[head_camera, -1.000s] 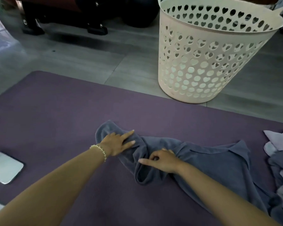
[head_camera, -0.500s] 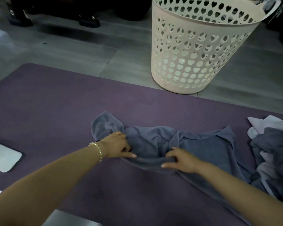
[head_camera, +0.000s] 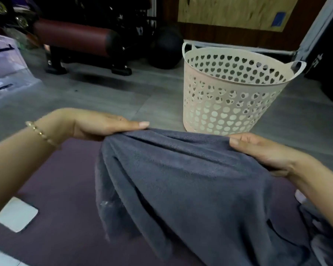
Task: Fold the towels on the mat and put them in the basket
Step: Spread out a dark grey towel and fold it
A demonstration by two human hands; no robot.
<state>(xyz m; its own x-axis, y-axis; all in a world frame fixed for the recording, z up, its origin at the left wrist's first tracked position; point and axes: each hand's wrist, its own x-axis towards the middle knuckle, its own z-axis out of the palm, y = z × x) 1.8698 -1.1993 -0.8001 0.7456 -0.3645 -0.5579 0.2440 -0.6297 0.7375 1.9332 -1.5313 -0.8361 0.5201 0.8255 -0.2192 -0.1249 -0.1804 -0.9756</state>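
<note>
Left hand (head_camera: 96,125) pinches the upper edge of the grey towel (head_camera: 190,179) at its left end, one straight digit laid over the top and the rest under the cloth; a beaded bracelet (head_camera: 40,133) sits on that wrist. Right hand (head_camera: 261,152) pinches the same edge at its right end. Between them the edge runs nearly level and creased, and the rest of the towel hangs in loose folds over the purple mat (head_camera: 62,189) (whether its lower end touches the mat cannot be told). Beyond the mat, on the grey floor (head_camera: 123,96), the cream basket (head_camera: 229,112) with heart-shaped holes stands upright. More towels (head_camera: 327,242) lie heaped at the right, and a flat pale rectangle (head_camera: 17,215) lies on the mat at lower left
</note>
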